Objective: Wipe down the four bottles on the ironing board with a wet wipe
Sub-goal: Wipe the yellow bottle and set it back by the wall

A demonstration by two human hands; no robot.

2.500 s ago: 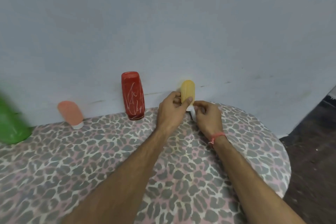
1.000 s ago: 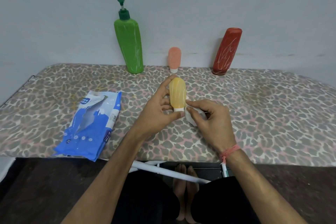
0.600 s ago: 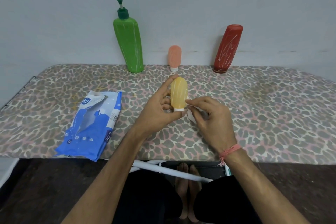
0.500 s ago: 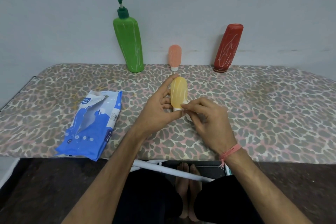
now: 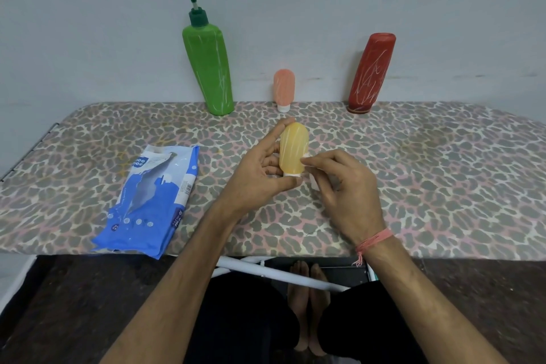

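Yellow, soft-looking plastic: the small bottle (image 5: 293, 151) is held cap-down above the ironing board (image 5: 428, 174), the left hand (image 5: 260, 177) gripping it between a fingertip on top and the thumb under the white cap. The right hand (image 5: 345, 186) pinches a folded wipe (image 5: 313, 182) against the bottle's right side. To wipe well, I'd keep the end-to-end grip so the sides are exposed, stroke along the body and turn it between passes. The green (image 5: 208, 68), pink (image 5: 284, 87) and red (image 5: 370, 74) bottles stand by the wall, streaked white.
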